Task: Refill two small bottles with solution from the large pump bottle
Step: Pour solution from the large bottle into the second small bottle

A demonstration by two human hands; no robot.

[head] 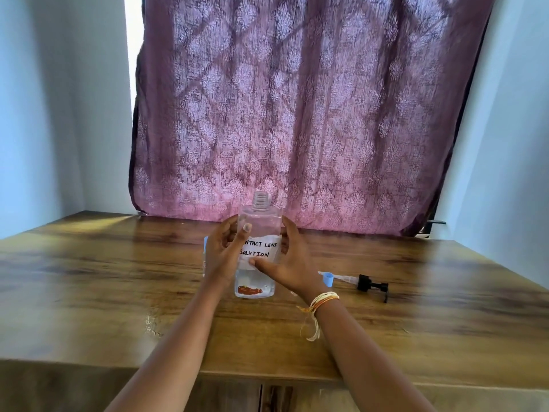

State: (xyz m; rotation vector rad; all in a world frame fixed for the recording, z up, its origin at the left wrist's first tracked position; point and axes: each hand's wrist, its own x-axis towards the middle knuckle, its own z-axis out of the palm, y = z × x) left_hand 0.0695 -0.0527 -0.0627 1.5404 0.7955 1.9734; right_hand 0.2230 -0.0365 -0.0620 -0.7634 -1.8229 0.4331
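Observation:
The large clear bottle (260,224) stands upright near the middle of the wooden table (89,278), with its threaded neck uncovered and a white label reading "CONTACT LENS SOLUTION". My left hand (221,254) grips its left side and my right hand (289,263) grips its right side. The black pump head (372,286) with its white tube lies on the table to the right. A small blue cap (327,278) sits beside my right wrist. A small bottle (205,257) shows only as a sliver behind my left hand.
A purple patterned curtain (297,114) hangs behind the table's far edge. Pale blue walls close in on both sides. The table's front edge runs just below my forearms.

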